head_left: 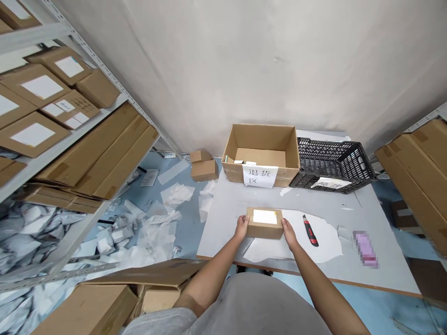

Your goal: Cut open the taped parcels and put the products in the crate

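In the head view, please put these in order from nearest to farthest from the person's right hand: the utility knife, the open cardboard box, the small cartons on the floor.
From the right hand:
1. Red-and-black utility knife, just right of the hand.
2. Open cardboard box, ahead, at the far end of the table.
3. Small cardboard cartons, on the floor, left beyond the table.

The left forearm [213, 270] and right forearm [319, 286] reach forward, angling inward. The left hand [241, 227] and right hand [289, 233] grip from opposite sides, level with each other, wrists slightly bent and fingers curled inward.
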A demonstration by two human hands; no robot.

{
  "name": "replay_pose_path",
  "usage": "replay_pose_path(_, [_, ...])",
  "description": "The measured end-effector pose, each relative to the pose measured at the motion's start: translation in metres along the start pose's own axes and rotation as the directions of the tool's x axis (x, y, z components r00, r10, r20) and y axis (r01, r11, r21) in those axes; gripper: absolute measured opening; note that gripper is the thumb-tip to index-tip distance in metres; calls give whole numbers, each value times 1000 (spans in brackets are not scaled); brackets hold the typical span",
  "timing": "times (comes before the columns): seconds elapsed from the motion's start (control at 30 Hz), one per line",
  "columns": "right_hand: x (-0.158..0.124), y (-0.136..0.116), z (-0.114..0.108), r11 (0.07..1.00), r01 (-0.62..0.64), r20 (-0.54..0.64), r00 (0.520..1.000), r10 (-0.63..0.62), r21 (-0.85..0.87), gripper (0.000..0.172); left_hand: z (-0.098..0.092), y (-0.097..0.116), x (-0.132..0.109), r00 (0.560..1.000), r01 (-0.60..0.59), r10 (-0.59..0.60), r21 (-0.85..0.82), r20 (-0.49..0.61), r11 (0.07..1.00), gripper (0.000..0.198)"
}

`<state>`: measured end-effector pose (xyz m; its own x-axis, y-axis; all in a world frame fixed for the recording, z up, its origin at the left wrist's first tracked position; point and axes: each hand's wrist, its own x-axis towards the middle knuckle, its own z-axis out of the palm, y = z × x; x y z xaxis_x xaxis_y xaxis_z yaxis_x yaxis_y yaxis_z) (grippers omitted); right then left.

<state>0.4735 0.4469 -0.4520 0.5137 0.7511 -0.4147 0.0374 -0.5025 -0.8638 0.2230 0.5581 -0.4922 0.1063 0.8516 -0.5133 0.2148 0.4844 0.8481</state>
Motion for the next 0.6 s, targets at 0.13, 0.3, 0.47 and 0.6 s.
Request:
replay_pose_path(0.13, [-3,2,1,990,-59,100,992,72,-128,77,-1,-6,-8,1000,3,-2,82,-6,997,62])
replay_pose_path(0.3, [-10,8,1,992,-37,66,997,46,-124,70,-2,-11,-17,1000,-20,18,100,19,995,56])
replay_pose_path(0.47, [-15,4,-4,1000,-18,138,990,18,0,68,2,-8,-16,999,-46,45,80,13,996,45])
replay_pose_path(0.6, [-17,-1,-7,999,-15,70,997,13,29,70,0,-2,-19,994,-104,106,67,-24,992,42])
